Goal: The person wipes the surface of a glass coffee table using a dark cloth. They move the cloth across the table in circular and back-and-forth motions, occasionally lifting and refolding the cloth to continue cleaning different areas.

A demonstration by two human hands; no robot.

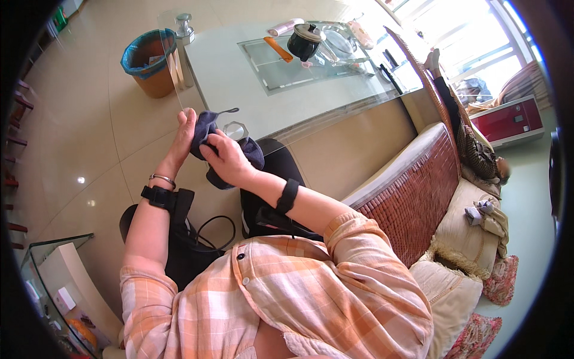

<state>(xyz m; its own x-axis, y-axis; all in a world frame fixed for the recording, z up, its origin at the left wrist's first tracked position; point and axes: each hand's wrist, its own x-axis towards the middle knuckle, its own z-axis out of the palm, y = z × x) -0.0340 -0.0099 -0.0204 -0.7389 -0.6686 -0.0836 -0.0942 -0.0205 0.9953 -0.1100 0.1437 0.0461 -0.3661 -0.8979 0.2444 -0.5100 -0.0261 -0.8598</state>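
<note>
My left hand (186, 133) stands upright against one side of a dark grey-blue cloth (205, 128) at the corner of the glass table. Part of its fingers is hidden behind the cloth. My right hand (228, 157) grips the cloth's bunched middle with thumb and fingers. A thin loop sticks out from the top of the cloth, and its lower folds hang beside my right wrist. Just beyond the cloth, an octagonal metal and glass table fitting (236, 130) shows through the tabletop.
The glass table (224, 80) holds a dark lidded pot (306, 42), an orange strip-like object (278, 49) and a glass tray. A lined bin (150, 67) stands beside it. A sofa (403, 211) with cushions is at right, where another person (471, 143) lies. A glass shelf unit (67, 287) is lower left.
</note>
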